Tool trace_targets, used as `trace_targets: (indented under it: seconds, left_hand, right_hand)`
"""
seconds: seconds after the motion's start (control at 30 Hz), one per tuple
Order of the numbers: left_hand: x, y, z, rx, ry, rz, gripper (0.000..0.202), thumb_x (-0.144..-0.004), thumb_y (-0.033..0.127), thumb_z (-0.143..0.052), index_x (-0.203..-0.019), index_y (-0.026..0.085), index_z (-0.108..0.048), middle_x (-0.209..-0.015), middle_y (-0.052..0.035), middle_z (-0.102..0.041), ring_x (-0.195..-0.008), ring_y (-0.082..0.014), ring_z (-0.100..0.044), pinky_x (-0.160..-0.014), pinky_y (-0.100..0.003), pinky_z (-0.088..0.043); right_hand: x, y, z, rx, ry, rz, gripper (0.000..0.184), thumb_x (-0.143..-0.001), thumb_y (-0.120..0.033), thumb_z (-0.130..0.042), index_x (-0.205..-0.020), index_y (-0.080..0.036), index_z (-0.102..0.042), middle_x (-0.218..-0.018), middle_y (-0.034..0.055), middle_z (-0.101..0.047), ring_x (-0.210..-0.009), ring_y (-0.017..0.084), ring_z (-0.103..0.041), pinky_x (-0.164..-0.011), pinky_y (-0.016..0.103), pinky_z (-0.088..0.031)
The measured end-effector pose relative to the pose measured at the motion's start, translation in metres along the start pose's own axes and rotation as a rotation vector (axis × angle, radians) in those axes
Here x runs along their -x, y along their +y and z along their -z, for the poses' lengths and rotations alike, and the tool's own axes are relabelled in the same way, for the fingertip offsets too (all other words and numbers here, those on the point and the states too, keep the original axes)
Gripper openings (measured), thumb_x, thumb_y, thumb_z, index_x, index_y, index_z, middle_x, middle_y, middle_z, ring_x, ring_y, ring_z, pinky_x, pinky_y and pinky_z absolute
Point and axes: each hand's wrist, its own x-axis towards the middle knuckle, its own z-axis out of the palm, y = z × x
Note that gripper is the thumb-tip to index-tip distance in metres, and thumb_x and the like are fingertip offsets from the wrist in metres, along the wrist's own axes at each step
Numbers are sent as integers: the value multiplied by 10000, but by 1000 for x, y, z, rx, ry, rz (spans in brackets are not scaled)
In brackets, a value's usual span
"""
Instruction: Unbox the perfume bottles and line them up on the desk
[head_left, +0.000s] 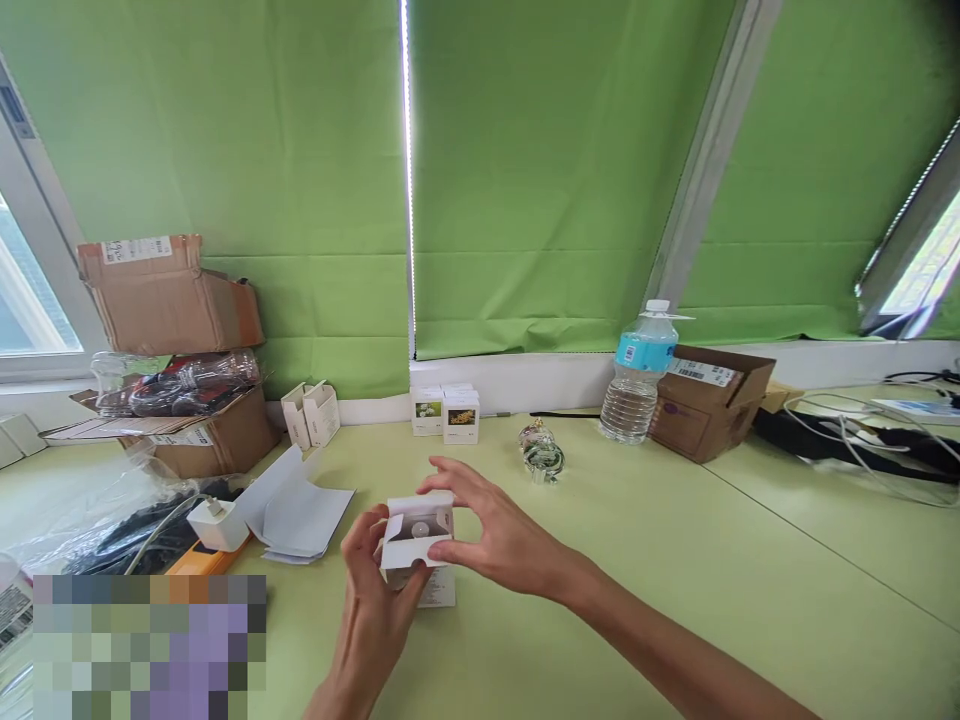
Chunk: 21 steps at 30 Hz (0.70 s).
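My hands hold a small white cardboard box (417,530) up over the pale green table (675,540), its open end facing me. A round pale object (420,529) sits inside; I cannot tell what it is. My left hand (371,600) grips the box from below and my right hand (499,530) pinches it from the right side. Under the box lies a white printed card or carton (436,590), partly hidden by my left hand. A glass ornament (542,452) stands on the table beyond my right hand, out of reach of my fingertips.
Behind stand white flower-printed boxes (446,412), a water bottle (637,375) and cardboard cartons (709,403). To the left are a white carton (311,415), unfolded white card (296,505), a white plug (217,525) and an orange power strip (206,558).
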Motion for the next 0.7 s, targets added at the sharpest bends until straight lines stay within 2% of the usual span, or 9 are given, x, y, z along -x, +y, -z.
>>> trace_targets:
  seconds: [0.07, 0.17, 0.23, 0.3, 0.37, 0.47, 0.57, 0.7]
  left_hand:
    - [-2, -1, 4, -35, -8, -73, 563, -800, 305, -638, -1230, 284, -275, -1327, -124, -401, -1119, -230, -568, -877, -415, -517]
    - [-8, 3, 13, -256, -159, -133, 374, -823, 281, -606, -1153, 267, -431, -1257, -111, -465, -1205, -266, -501, -936, -437, -481]
    - [-14, 8, 19, -349, -227, -160, 323, -825, 298, -609, -1125, 270, -493, -1220, -104, -490, -1207, -265, -491, -935, -411, -480]
    - [-18, 12, 23, -382, -245, -167, 285, -808, 335, -633, -1064, 269, -528, -1195, -88, -506, -1159, -251, -523, -906, -380, -492]
    - [-20, 14, 25, -377, -247, -143, 267, -782, 361, -658, -985, 259, -517, -1162, -66, -528, -1036, -220, -589, -834, -350, -518]
    - [-20, 14, 24, -291, -206, -28, 355, -742, 382, -689, -934, 248, -422, -1131, -46, -561, -811, -160, -642, -686, -306, -542]
    - [-18, 13, 22, -173, -139, 51, 426, -709, 392, -712, -874, 241, -349, -1140, -59, -586, -777, -151, -661, -659, -301, -550]
    - [-14, 11, 18, -131, -57, 45, 476, -681, 418, -735, -846, 240, -325, -1080, -73, -639, -788, -172, -678, -658, -310, -552]
  right_hand:
    - [1, -2, 1, 48, -11, 41, 300, -839, -372, -615, -1129, -295, -628, -1517, 24, -293, -1389, 239, -258, -1099, 416, -286]
    - [2, -2, 5, 113, -74, 70, 258, -888, -403, -542, -1077, -277, -665, -1512, 34, -311, -1412, 239, -200, -1107, 424, -265]
    - [2, 0, 9, 150, -55, 56, 285, -877, -450, -548, -1035, -248, -673, -1473, 61, -379, -1392, 250, -252, -1086, 417, -299]
    - [1, 4, 12, 200, 7, 26, 267, -878, -450, -546, -913, -223, -683, -1380, 77, -494, -1322, 248, -376, -1055, 401, -340]
    - [-1, 9, 13, 237, 43, 1, 258, -892, -420, -533, -834, -215, -679, -1284, 83, -575, -1237, 238, -473, -1023, 390, -370]
    - [-3, 14, 10, 283, 97, 39, 225, -887, -385, -553, -845, -217, -695, -1256, 93, -582, -1213, 248, -483, -991, 392, -388]
    - [-3, 10, 7, 296, 169, 143, 193, -891, -328, -551, -901, -222, -712, -1155, 90, -612, -1121, 237, -514, -916, 369, -426]
    - [-1, -3, 7, 133, 25, 242, 227, -921, -255, -489, -950, -234, -713, -953, 47, -680, -913, 184, -570, -846, 315, -430]
